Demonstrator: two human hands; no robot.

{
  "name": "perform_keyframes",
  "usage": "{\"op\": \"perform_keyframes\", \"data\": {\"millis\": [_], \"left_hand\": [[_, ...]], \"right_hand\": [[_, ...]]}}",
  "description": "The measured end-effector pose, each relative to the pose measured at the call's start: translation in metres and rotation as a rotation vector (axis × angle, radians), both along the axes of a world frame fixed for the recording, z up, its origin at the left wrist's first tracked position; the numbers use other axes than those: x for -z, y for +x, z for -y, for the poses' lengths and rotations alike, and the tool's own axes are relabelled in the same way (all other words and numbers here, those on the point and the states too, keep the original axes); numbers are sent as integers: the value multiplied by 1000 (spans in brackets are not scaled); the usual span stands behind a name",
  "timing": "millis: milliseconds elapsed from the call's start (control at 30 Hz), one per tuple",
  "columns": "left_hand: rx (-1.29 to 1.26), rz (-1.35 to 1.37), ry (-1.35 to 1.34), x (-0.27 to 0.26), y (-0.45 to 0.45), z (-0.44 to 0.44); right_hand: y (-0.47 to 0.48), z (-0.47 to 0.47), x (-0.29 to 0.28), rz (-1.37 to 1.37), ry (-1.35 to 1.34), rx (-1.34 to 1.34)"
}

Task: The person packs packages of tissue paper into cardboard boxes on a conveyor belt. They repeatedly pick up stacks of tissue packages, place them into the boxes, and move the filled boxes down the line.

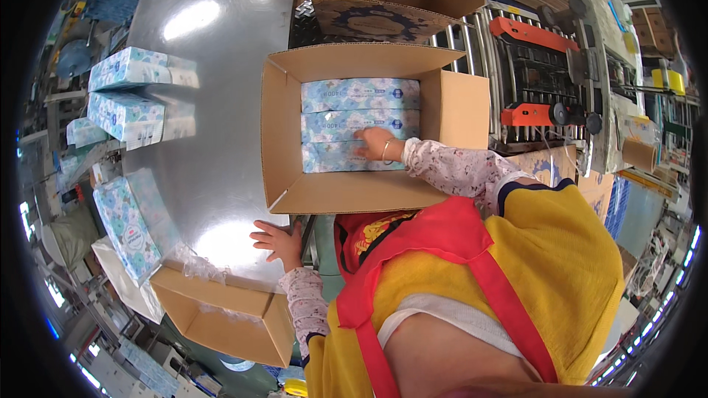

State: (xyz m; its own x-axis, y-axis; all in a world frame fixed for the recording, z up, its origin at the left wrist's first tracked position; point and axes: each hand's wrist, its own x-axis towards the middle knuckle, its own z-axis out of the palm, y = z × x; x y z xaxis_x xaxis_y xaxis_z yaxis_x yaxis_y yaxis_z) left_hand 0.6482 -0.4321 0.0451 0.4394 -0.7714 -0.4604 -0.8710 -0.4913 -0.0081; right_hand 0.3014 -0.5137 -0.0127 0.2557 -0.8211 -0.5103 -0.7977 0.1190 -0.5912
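An open cardboard box (354,193) stands before me with three blue floral tissue packs (359,124) lying side by side inside. My right hand (379,143) reaches into it from the right, its fingers touching the packs near the middle and lower one; it does not seem to grip them. My left hand (281,240) is spread with fingers apart at the edge of the metal table (221,121), just below the box's lower left corner, holding nothing.
More tissue packs (127,69) stand at the table's left, another (127,226) lies lower left. A smaller open carton (221,309) is near my left forearm. Beyond the box sits another carton (381,19); at right runs a roller conveyor with orange guides (531,33).
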Motion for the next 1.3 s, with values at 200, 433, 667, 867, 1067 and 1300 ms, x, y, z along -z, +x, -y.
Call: {"op": "perform_keyframes", "data": {"millis": [200, 433, 667, 867, 1067, 1300], "left_hand": [[56, 19, 10, -5, -6, 8], [114, -15, -47, -28, -9, 19], [46, -114, -65, -29, 4, 6], [82, -309, -76, -42, 14, 6], [168, -647, -184, -54, 67, 36], [-603, -1332, -762, -84, 147, 133]], "right_hand": [[-53, -5, 70, -625, 137, 465], [-87, -31, 151, -430, 154, -316], [54, 89, -135, 501, -4, 90], [227, 231, -227, 321, -806, -256], [393, 384, -196, -170, -730, -170], [355, 278, -177, 236, -610, -724]]}}
